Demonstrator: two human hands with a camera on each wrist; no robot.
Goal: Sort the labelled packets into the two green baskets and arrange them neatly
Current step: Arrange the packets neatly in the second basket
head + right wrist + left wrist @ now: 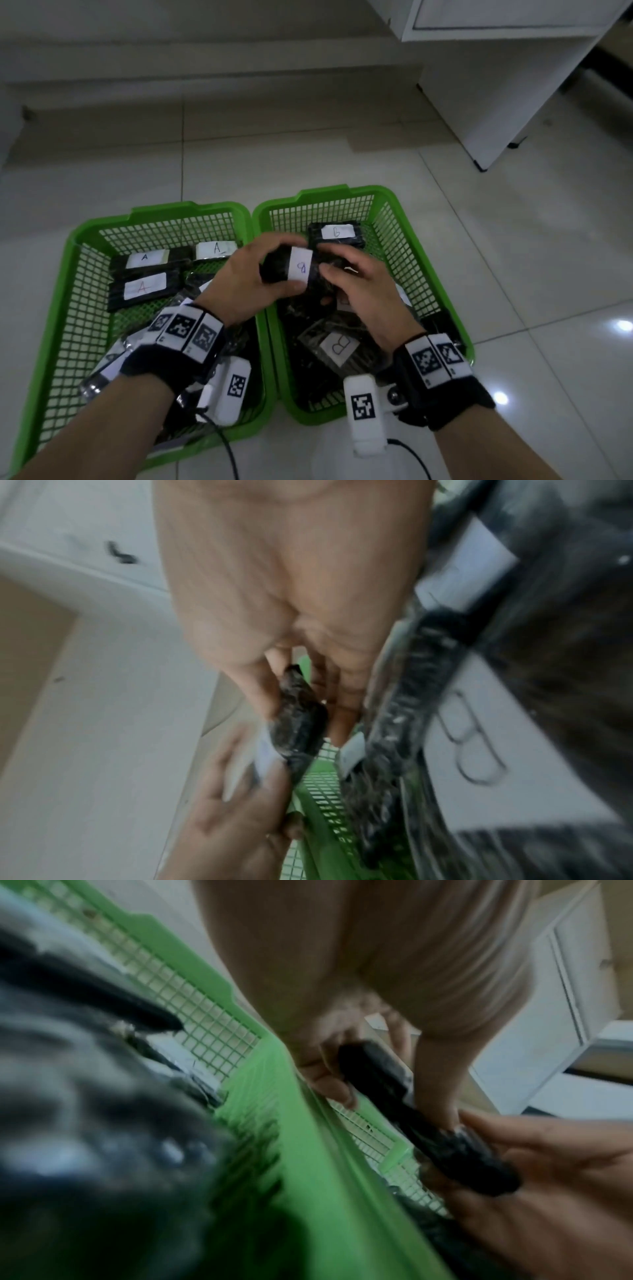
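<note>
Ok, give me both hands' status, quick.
Left hand: fingers curled round the B packet, holding it above the baskets.
Right hand: gripping the same B packet at its other end.

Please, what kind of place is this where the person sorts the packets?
Probably an indoor room of a home or office, worked on at floor level: the two green baskets stand on glossy pale floor tiles, a white cabinet is beside them, and a low step runs behind.

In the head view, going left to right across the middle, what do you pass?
Left basket → A packets → left hand → held B packet → right hand → right basket → white cabinet.
</note>
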